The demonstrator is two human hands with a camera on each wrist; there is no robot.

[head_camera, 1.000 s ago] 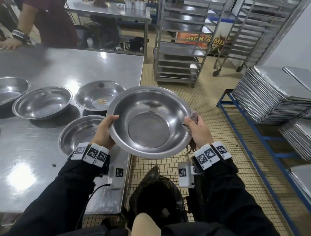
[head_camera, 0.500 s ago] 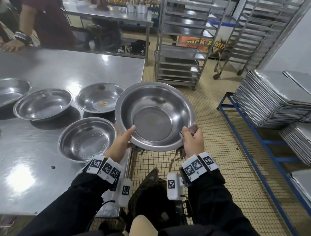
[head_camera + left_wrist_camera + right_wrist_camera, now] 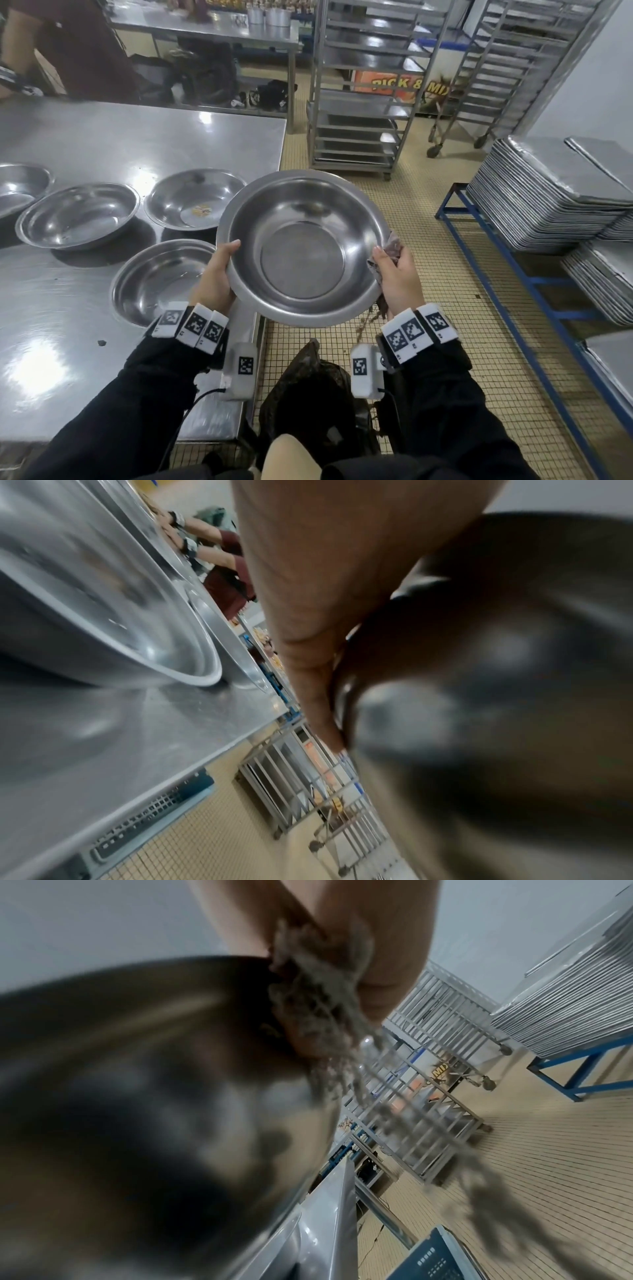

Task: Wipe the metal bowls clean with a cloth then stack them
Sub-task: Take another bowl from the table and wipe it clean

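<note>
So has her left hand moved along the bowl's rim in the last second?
Yes. The left hand slid from the held bowl's side toward its near edge, closer to the table's corner.

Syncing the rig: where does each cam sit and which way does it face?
Head: on the head, looking down-forward at the bowl, table, both forearms and hands.
Left wrist: under the left hand, facing along the table edge; palm and thumb show.
Right wrist: under the right hand, facing the floor and racks; fingers grip a cloth.
Shared: both wrist views see the bowl's underside.

Commercial kitchen, long stainless steel table (image 3: 102, 144), wheeled tray racks (image 3: 359, 102), stacked metal baking trays (image 3: 548, 195) on blue frames, tiled floor (image 3: 428, 274)
</note>
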